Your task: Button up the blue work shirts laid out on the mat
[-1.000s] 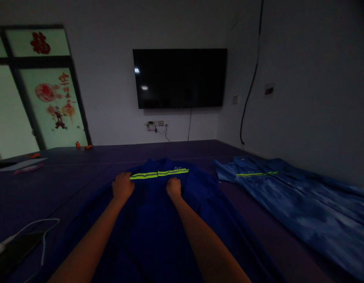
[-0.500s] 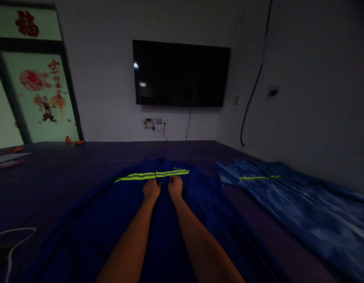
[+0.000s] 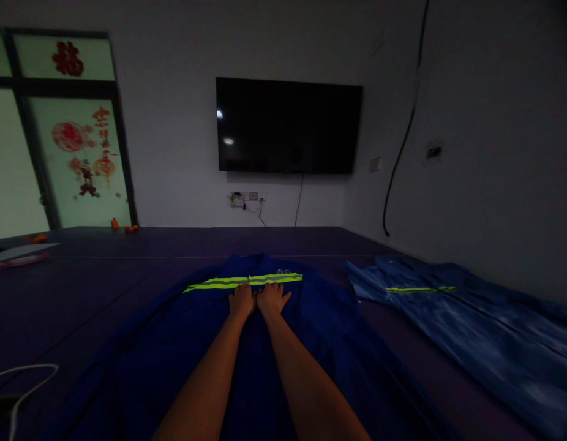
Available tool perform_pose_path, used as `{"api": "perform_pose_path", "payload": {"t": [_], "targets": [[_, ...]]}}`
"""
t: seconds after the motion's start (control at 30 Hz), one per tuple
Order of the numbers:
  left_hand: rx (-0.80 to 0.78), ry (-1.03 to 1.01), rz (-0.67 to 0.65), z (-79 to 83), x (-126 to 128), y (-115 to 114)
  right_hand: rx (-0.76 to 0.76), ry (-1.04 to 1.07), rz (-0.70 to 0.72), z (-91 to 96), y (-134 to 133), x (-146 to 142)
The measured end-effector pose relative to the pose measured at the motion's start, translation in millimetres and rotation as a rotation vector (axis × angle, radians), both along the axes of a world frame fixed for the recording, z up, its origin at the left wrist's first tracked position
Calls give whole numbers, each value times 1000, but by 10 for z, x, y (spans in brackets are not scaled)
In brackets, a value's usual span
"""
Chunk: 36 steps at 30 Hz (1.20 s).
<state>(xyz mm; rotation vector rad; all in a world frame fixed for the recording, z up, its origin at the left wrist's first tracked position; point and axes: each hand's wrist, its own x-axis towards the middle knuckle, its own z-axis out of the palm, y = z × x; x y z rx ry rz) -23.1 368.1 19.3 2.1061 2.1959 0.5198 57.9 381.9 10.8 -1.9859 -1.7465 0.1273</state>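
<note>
A dark blue work jacket (image 3: 311,318) with a yellow reflective stripe (image 3: 242,282) lies spread out on the dark purple table (image 3: 104,275) in front of me. My left hand (image 3: 242,300) and my right hand (image 3: 272,299) rest side by side on the jacket's middle, just below the stripe. The right hand's fingers are stretched out flat on the cloth. The left hand's fingers also lie flat, close together. Neither hand holds anything.
A second, lighter blue jacket (image 3: 471,331) with a reflective stripe lies to the right near the wall. A white cable (image 3: 26,383) sits at the lower left. A black television (image 3: 288,125) hangs on the far wall, and a glass door (image 3: 76,153) stands at the left.
My left hand has slid right across the jacket to meet my right hand at the middle. Both hands have gone from curled to flat on the cloth.
</note>
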Motion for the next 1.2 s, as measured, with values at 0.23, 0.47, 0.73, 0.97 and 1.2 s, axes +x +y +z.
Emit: {"api": "perform_pose_path", "payload": {"t": [0.23, 0.47, 0.73, 0.97, 1.2], "targets": [[53, -59, -24, -61, -25, 61, 70, 36, 40, 50, -44, 0], [67, -113, -73, -82, -69, 52, 36, -23, 75, 80, -79, 10], [83, -93, -21, -86, -71, -4, -63, -126, 230, -18, -20, -5], [31, -82, -15, -101, -84, -10, -119, -145, 253, -11, -20, -18], [3, -55, -7, -73, -62, -72, -143, -164, 266, 7, -52, -4]]}}
